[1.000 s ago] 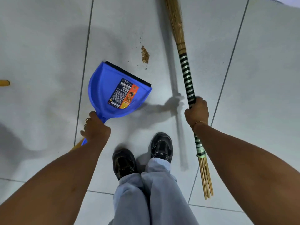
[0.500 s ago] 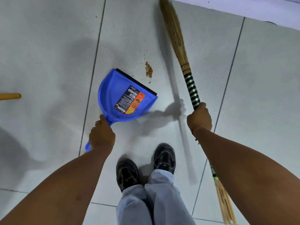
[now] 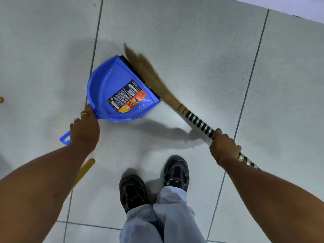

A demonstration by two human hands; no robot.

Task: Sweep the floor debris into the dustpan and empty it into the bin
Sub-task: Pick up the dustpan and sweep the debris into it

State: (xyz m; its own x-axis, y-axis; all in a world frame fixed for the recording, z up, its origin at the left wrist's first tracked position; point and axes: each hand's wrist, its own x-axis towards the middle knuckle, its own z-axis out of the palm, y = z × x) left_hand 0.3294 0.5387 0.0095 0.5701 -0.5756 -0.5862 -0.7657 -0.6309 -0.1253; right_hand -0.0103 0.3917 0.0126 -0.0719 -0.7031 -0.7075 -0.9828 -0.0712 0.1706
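A blue dustpan point(image 3: 112, 85) with a dark label lies on the pale tiled floor, its black lip facing up and right. My left hand point(image 3: 85, 127) grips its handle at the pan's base. My right hand point(image 3: 224, 146) holds the black-and-white banded handle of a straw broom point(image 3: 198, 121). The broom's blurred bristles point(image 3: 143, 69) lie along the dustpan's black lip. The small brown debris pile is hidden under the bristles or out of sight.
My two dark shoes point(image 3: 176, 171) stand just below the dustpan. A yellow stick point(image 3: 84, 171) pokes out beside my left forearm, and another yellow tip point(image 3: 1, 99) shows at the left edge. A lighter strip point(image 3: 298, 6) runs across the top right corner.
The broom has swung left, from upright to the right of the debris down onto the dustpan's lip. The brown debris pile no longer shows. The dustpan has stayed about where it was.
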